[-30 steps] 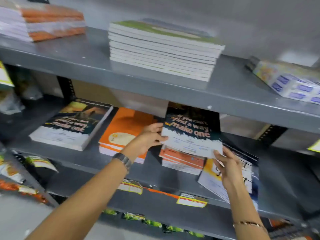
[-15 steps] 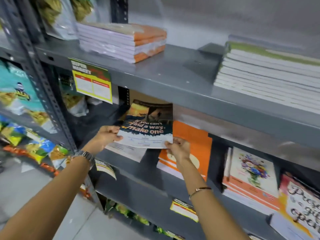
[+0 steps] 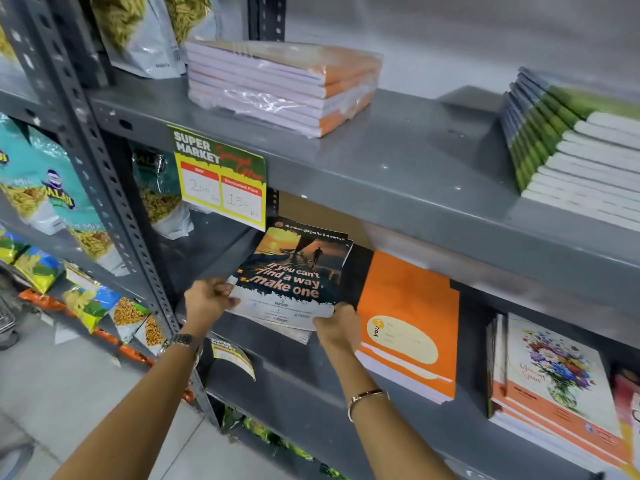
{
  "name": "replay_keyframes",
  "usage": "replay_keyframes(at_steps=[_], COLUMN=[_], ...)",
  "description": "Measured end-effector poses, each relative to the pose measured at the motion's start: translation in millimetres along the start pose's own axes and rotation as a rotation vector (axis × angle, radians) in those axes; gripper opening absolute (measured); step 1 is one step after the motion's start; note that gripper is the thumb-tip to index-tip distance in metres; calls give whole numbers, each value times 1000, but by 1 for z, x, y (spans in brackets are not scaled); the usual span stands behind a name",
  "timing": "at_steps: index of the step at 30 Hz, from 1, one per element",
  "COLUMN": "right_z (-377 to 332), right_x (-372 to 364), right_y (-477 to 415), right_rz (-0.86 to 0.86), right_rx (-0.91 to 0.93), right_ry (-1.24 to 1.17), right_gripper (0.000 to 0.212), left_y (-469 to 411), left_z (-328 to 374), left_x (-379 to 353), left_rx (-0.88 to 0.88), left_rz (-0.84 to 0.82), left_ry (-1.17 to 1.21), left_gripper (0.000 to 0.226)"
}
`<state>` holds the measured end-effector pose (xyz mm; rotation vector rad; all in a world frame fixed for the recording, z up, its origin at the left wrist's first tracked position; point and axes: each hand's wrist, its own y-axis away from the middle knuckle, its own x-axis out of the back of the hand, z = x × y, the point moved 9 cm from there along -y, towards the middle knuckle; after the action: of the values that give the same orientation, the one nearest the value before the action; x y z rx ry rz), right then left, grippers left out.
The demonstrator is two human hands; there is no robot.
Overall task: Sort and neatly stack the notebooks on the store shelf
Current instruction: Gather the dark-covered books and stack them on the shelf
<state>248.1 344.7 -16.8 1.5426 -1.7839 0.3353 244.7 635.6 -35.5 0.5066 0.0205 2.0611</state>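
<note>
A dark notebook with a sunset cover and the words "If you can't find a way, make one" (image 3: pixel 294 275) lies on top of a pile of the same notebooks at the left of the middle shelf (image 3: pixel 304 386). My left hand (image 3: pixel 207 297) grips its near left corner. My right hand (image 3: pixel 337 329) holds its near right corner. Just to the right lies a stack of orange notebooks (image 3: pixel 408 323), touching my right hand. Further right stands a pile topped by a flower-cover notebook (image 3: pixel 557 372).
The upper shelf (image 3: pixel 381 161) carries a plastic-wrapped orange-spine stack (image 3: pixel 284 84) and a green-spine stack (image 3: pixel 571 147). A yellow price tag (image 3: pixel 221 178) hangs from its edge. Snack bags (image 3: pixel 45 202) fill the rack left of the grey upright (image 3: pixel 114 202). Grey floor below.
Both hands carried the dark notebook from the pile at the right over the orange stack to the left pile, where it now rests. My view swung left with it.
</note>
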Motion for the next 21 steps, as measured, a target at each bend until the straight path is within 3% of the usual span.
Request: replay_keyframes(at_steps=[3,7,10,15,21], right_z=[-5,-21,-30,6,145], right_x=[0,14,40,136,271], right_y=[5,14,25,32,40], right_rz=[47,144,225,467,804], right_rx=[57,212,317,287,73], right_ry=[106,280,196,-43,-72], right_gripper=[30,41,36,29,30], left_y=[5,30,52,109,220], left_z=[-4,11,31,88,120], left_x=[3,5,-15,-100,-240], left_rx=[32,-122,-216,-356,-428], left_rz=[79,233,260,109,-182], left_ry=[47,-61,20,207,243], left_gripper=[50,58,55,48,37])
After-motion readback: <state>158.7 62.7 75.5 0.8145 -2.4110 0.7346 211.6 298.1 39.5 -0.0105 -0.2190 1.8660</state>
